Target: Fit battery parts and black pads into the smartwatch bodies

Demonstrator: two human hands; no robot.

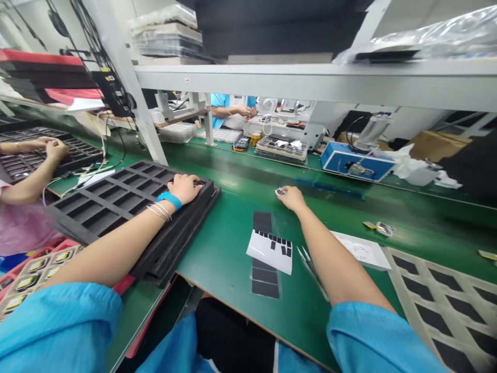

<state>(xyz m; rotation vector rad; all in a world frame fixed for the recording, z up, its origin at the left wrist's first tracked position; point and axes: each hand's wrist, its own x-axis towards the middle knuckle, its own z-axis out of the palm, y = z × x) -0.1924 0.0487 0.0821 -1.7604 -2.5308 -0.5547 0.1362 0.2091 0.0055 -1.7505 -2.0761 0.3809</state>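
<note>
At the far corner of a stack of black foam compartment trays (97, 194), left hand (184, 189) lies palm down, fingers loosely bent and part open over an end compartment. Cannot tell whether the fingertips have hold of anything. Blue band and thin pale bangles at the wrist.

Across the green work surface (223, 238), well apart, right hand (292, 199) is nearly closed, fingertips pinching a small silvery-white piece (280, 191); details too small to read. The piece is held at the hand's left side, beyond the dark rectangles.

Nearer the body: a white curling sheet with small black patches (266, 251) lies across a column of black rectangles (265, 282). Metal tweezers (311, 269) lie just beside the right forearm. Past that forearm, a flat white box-like item with faint markings (362, 250), then a beige tray with black-bottomed pockets (423, 277).

Farther out: a small rounded piece with a yellow tab (382, 228); a blue box-shaped device (355, 161) near the back edge. Far left, a co-worker's hands (54, 147) meet above another dark compartment tray (83, 150).
</note>
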